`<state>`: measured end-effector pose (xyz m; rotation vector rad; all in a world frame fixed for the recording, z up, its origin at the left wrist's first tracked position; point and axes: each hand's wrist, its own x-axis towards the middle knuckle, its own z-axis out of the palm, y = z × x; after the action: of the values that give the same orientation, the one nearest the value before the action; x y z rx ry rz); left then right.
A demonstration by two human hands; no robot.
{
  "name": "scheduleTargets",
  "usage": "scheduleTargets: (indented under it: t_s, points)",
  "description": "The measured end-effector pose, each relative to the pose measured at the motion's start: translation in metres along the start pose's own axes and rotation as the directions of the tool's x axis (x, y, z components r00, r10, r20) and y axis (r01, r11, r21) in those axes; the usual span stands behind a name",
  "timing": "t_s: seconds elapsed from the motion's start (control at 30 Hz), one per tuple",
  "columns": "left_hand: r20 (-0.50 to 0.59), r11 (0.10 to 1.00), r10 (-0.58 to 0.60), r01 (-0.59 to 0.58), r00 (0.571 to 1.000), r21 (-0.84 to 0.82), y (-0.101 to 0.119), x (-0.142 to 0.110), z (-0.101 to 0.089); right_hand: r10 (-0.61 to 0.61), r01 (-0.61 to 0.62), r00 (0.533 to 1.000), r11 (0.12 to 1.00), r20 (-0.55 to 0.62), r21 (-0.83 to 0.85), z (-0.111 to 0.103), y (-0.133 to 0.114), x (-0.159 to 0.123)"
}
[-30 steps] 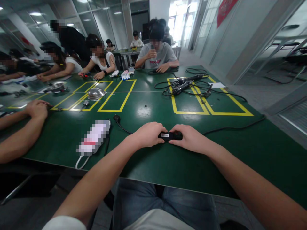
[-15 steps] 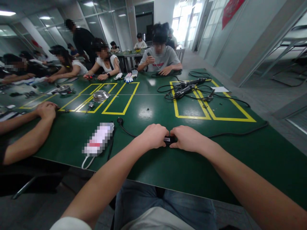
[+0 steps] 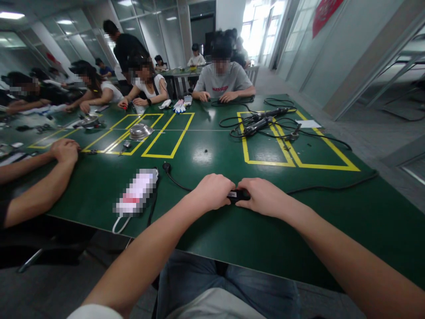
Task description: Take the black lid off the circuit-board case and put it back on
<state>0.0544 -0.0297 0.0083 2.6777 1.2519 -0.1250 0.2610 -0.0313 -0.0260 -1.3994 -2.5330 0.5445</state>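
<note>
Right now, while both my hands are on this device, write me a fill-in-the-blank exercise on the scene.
1. The left hand and right hand hold a ____ device.
2. The tape is ____.
3. The tabletop is ____.
4. The plug lies to the ____ of the device.

Missing words: black; yellow; green; left.

Left hand (image 3: 215, 191) and right hand (image 3: 261, 196) partly hide the black device (image 3: 238, 196).

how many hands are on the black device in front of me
2: your left hand holds the left end of the black device, your right hand its right end. No others touch it.
</note>
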Motion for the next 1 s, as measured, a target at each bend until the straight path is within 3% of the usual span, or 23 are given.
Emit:
scheduleTargets:
  t_s: [0.37,0.53,0.73,1.0]
  points:
    - [-0.05,0.936,0.113,-0.123,0.992,-0.331,-0.037,0.002,0.015,0.031,-0.002,0.989,0.982,-0.147,0.189,0.033,0.017,-0.014]
    - [-0.12,0.835,0.044,-0.102,0.992,-0.541,-0.042,0.001,0.028,0.106,-0.026,0.977,0.92,-0.184,0.39,0.036,0.018,-0.018]
    - [-0.269,0.867,-0.149,-0.005,0.952,-0.498,-0.046,0.009,0.042,0.066,0.026,0.974,0.918,-0.217,0.395,0.036,0.018,-0.02]
    - [-0.326,0.903,-0.136,-0.018,0.935,-0.429,-0.046,0.008,0.04,-0.092,0.159,0.96,0.956,-0.263,0.248,0.031,0.021,-0.02]
